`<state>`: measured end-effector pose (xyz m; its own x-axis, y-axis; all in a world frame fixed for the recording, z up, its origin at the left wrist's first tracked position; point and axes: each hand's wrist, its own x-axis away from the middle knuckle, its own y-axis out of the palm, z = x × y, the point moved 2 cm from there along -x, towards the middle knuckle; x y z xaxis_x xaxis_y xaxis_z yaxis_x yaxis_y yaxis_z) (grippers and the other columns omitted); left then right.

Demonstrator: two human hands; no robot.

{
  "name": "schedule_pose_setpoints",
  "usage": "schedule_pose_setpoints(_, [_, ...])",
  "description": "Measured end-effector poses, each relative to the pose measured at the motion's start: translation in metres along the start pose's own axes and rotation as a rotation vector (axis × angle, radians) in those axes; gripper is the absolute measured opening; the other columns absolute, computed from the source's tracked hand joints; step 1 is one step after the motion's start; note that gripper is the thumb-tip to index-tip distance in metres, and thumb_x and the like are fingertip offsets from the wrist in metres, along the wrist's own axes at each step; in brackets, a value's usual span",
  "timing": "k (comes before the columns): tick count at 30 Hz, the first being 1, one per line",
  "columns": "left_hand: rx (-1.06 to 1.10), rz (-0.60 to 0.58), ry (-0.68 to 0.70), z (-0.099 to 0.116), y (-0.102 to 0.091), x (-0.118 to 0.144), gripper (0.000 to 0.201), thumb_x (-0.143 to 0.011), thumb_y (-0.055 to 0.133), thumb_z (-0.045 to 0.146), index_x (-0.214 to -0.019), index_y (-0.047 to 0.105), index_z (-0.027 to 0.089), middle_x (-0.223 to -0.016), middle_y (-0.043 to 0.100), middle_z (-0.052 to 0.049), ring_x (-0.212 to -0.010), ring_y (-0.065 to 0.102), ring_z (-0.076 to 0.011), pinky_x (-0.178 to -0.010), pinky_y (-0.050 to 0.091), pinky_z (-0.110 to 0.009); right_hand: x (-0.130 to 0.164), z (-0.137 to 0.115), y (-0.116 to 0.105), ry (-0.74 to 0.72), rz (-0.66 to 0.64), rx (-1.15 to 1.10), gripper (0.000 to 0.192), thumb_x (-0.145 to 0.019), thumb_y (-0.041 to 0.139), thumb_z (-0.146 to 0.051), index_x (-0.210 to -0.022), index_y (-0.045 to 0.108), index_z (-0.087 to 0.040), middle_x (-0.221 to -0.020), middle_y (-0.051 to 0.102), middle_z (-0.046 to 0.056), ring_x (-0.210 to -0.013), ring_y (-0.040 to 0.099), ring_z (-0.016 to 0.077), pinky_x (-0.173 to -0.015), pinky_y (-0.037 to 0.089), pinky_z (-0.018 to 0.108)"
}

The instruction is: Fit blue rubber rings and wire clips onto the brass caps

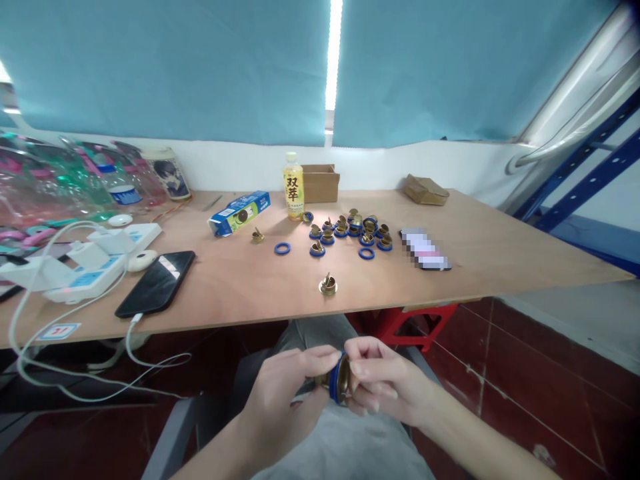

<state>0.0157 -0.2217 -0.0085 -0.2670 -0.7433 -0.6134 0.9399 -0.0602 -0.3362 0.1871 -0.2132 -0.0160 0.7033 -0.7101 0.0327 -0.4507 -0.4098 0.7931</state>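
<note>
Below the table edge, over the person's lap, a brass fitting with a blue ring [339, 379] is pinched between both hands: the left hand [285, 393] grips it from the left with thumb and fingers closed around it, and the right hand [383, 380] has its fingertips closed on the ring's rim. On the wooden table [500, 253] above, one brass fitting [328, 285] stands alone near the front edge, with a cluster of ringed fittings [350, 232] and loose blue rings [282, 249] farther back. A yellow drink bottle [293, 186], a blue carton [239, 213] and a black phone [156, 283] lie to the left.
</note>
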Motion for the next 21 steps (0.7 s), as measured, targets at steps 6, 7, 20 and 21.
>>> schedule_pose_setpoints(6, [-0.122, -0.010, 0.190, 0.007, 0.000, -0.005, 0.040, -0.080, 0.061, -0.002, -0.109, 0.063, 0.025, -0.098, 0.082, -0.006, -0.076, 0.079, -0.0196, -0.064, 0.064, -0.024, 0.001, -0.002, 0.000, 0.018, 0.019, 0.027, 0.027, -0.079, 0.080, -0.021, -0.062, 0.060, -0.016, -0.034, 0.036, -0.012, -0.038, 0.037, 0.0067, -0.052, 0.043, 0.023])
schedule_pose_setpoints(7, [-0.138, -0.011, 0.198, 0.008, 0.000, -0.006, 0.039, -0.079, 0.060, -0.002, -0.108, 0.062, 0.024, -0.097, 0.082, -0.007, -0.074, 0.079, -0.0192, -0.063, 0.063, -0.024, 0.001, -0.002, 0.000, 0.025, 0.032, 0.033, 0.028, -0.078, 0.081, -0.022, -0.061, 0.059, -0.016, -0.033, 0.036, -0.012, -0.038, 0.037, 0.0068, -0.053, 0.044, 0.023])
schedule_pose_setpoints(20, [-0.163, -0.022, 0.119, 0.007, -0.001, -0.005, 0.036, -0.079, 0.058, -0.002, -0.104, 0.063, 0.023, -0.093, 0.081, -0.004, -0.076, 0.079, -0.0173, -0.070, 0.063, -0.024, -0.001, -0.002, -0.001, 0.054, 0.088, 0.040, 0.034, -0.078, 0.083, -0.025, -0.059, 0.056, -0.017, -0.034, 0.032, -0.013, -0.038, 0.033, 0.0063, -0.052, 0.042, 0.023])
schedule_pose_setpoints(21, [-0.155, -0.019, 0.106, 0.006, -0.001, -0.004, 0.037, -0.078, 0.058, -0.002, -0.104, 0.064, 0.023, -0.093, 0.081, -0.003, -0.075, 0.078, -0.0171, -0.070, 0.063, -0.024, -0.001, -0.002, -0.001, 0.055, 0.090, 0.042, 0.033, -0.078, 0.083, -0.025, -0.060, 0.056, -0.017, -0.034, 0.032, -0.013, -0.038, 0.033, 0.0063, -0.052, 0.042, 0.023])
